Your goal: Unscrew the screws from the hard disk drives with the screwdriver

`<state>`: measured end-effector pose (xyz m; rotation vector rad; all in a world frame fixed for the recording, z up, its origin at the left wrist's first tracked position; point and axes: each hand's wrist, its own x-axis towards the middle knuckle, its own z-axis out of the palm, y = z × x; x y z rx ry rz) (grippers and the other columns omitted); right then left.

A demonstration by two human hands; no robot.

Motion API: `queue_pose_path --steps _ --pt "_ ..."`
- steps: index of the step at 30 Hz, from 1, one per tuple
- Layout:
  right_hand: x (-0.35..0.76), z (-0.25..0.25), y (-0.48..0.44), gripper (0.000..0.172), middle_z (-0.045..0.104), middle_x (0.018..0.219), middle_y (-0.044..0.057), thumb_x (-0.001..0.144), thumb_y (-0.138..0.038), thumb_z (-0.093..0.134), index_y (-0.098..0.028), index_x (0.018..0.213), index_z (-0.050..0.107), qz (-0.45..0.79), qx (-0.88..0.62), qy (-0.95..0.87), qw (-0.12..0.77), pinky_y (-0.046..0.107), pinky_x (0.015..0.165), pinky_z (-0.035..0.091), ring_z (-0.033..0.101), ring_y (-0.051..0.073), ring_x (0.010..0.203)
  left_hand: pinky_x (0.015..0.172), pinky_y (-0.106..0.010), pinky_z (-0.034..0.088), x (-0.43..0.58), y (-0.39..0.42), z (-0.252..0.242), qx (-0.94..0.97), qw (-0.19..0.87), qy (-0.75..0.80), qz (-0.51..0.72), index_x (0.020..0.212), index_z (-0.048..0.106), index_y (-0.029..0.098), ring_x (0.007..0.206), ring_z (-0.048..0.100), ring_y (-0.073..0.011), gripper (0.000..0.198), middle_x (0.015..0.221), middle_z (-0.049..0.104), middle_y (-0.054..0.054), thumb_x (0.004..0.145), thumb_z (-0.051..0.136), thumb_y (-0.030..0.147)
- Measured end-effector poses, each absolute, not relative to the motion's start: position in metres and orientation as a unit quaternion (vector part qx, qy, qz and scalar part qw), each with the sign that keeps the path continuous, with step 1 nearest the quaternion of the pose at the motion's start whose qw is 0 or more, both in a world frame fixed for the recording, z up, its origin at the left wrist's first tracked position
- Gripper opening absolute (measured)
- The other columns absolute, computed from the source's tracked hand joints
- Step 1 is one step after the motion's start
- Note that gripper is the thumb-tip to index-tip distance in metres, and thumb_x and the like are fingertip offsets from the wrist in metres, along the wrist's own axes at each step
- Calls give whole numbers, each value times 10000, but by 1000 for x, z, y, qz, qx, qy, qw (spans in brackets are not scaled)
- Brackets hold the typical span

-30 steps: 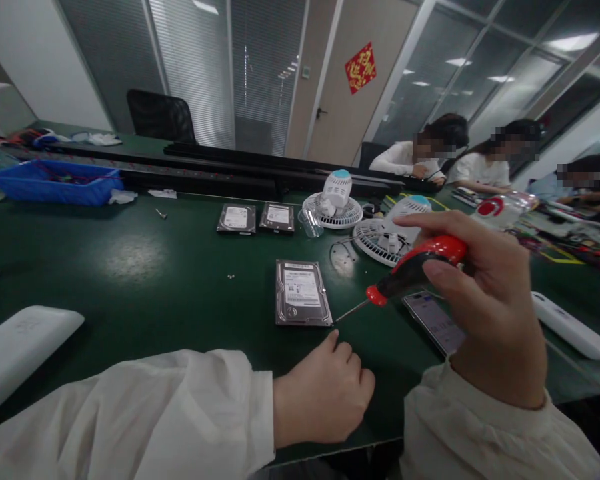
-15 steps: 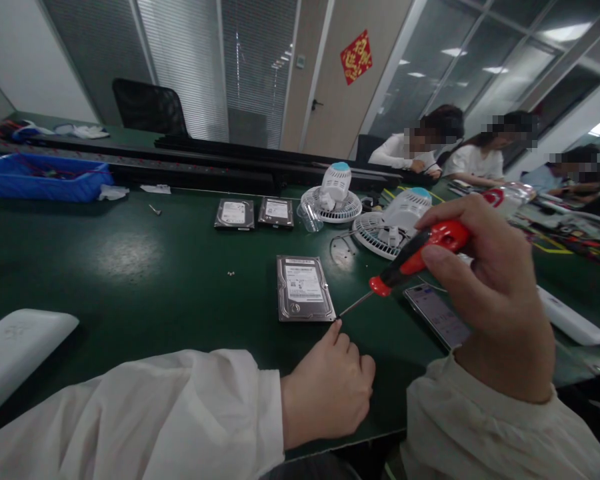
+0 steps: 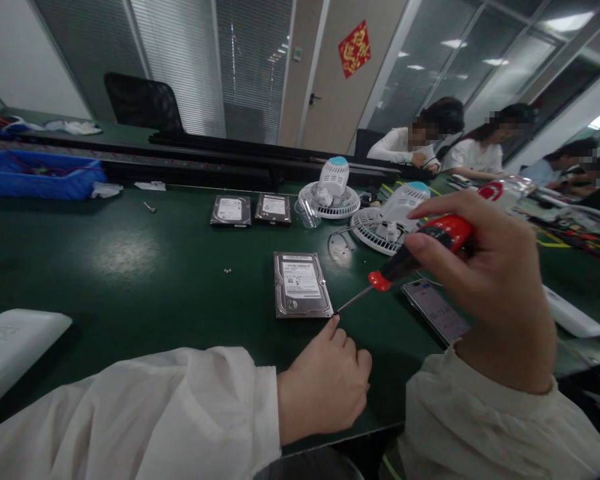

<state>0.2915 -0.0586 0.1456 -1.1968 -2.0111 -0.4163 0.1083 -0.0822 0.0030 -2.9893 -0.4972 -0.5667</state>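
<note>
A hard drive (image 3: 301, 284) lies label-up on the green table (image 3: 130, 267) in front of me. My right hand (image 3: 485, 287) is closed around a red and black screwdriver (image 3: 410, 257), its thin tip resting at the drive's near right corner. My left hand (image 3: 325, 383) rests on the table just below that corner, fingers curled, the fingertip close to the screwdriver tip. What it pinches, if anything, is too small to make out.
Two more hard drives (image 3: 253, 209) lie further back, beside two small white fans (image 3: 360, 207). A phone (image 3: 437, 313) lies under my right hand. A blue bin (image 3: 40, 175) stands far left, white pads (image 3: 15, 347) at the sides. Several people sit at the back right.
The view has shifted slightly. The screwdriver and both hands stay at the drive's near right corner, with little movement.
</note>
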Motion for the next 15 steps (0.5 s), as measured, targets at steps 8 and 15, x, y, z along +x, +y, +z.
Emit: queue_pose_path --steps 8,15 --pt "287 145 -64 312 615 810 -3 888 -427 606 -212 1088 711 -108 -485 -774 392 285 590 342 518 114 681 1052 -512 433 108 -83 3 -969 30 -165 -179 919 610 142 802 642 -273 261 851 702 -116 962 528 386" --pt "289 145 -63 317 593 804 -5 829 -322 613 -195 1103 710 -83 -470 -781 403 295 620 364 496 107 676 1050 -506 446 109 -82 4 -970 28 -165 -176 909 612 145 798 648 -275 271 838 700 -114 950 542 403"
